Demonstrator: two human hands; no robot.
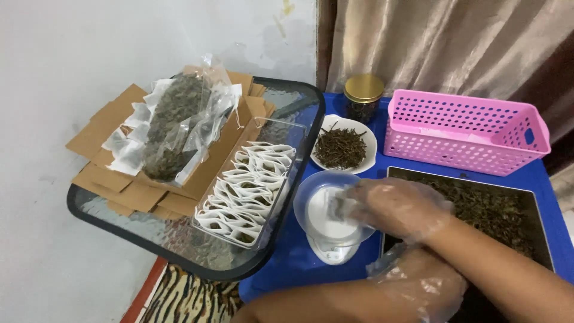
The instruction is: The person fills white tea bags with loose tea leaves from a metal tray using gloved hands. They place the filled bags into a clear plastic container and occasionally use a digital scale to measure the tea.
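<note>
Glass-topped side table (89, 206) at left carries cardboard sheets, a bagged heap of dried leaf (173, 122) and a clear box of filled sachets (248, 188); on blue cloth, the gloved right hand (402, 206) pinches a small tea sachet (336, 208) over the white scale (330, 230), apparently weighing; the left hand (427, 284) hangs loosely spread beside the leaf tray (493, 209)
</note>
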